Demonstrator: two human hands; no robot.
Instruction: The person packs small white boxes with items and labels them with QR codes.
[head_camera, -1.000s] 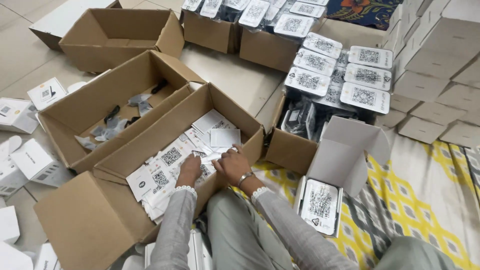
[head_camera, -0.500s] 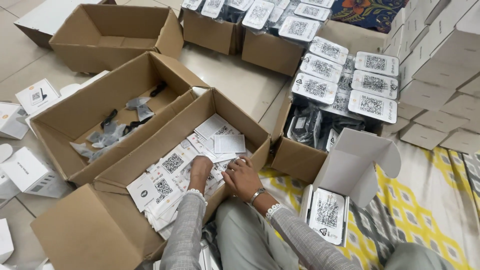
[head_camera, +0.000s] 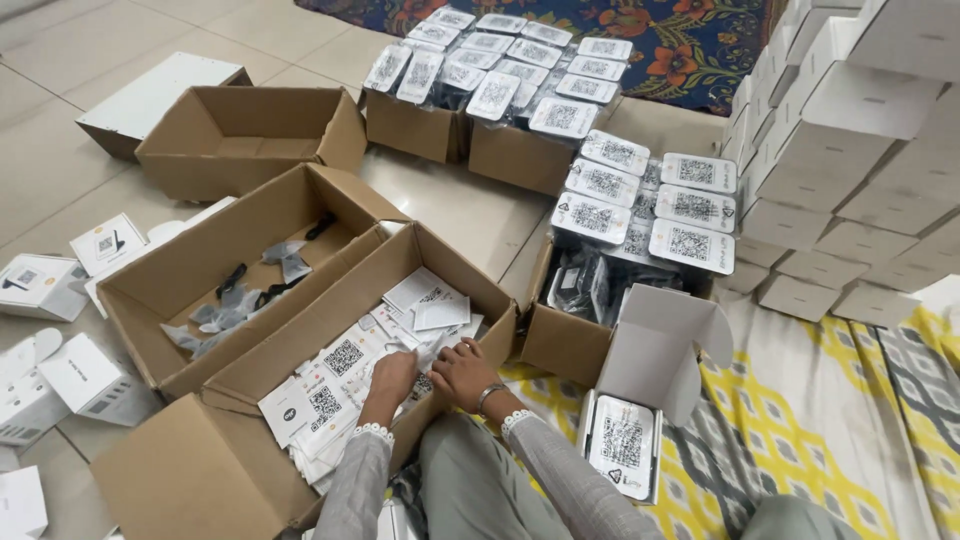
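Both my hands reach into a long brown cardboard box (head_camera: 250, 375) in front of my knees. It holds a loose heap of white printed cards (head_camera: 345, 375). My left hand (head_camera: 392, 374) lies palm down on the cards near the box's near wall. My right hand (head_camera: 462, 368), with a watch on the wrist, rests beside it, fingers curled over the cards at the box's right end. Whether either hand grips a card is hidden. An open white carton (head_camera: 640, 395) with a bagged device inside stands just right of my right arm.
A second brown box (head_camera: 190, 290) with small black parts in clear bags lies left of mine. An empty brown box (head_camera: 240, 140) sits behind. Boxes of bagged devices (head_camera: 640, 215) and stacked white cartons (head_camera: 850, 150) fill the right. Small white cartons (head_camera: 60, 380) lie at left.
The view has shifted, so the boxes sit lower and more central. Both hands have stayed on the cards, drawing a little closer together at the box's near right end.
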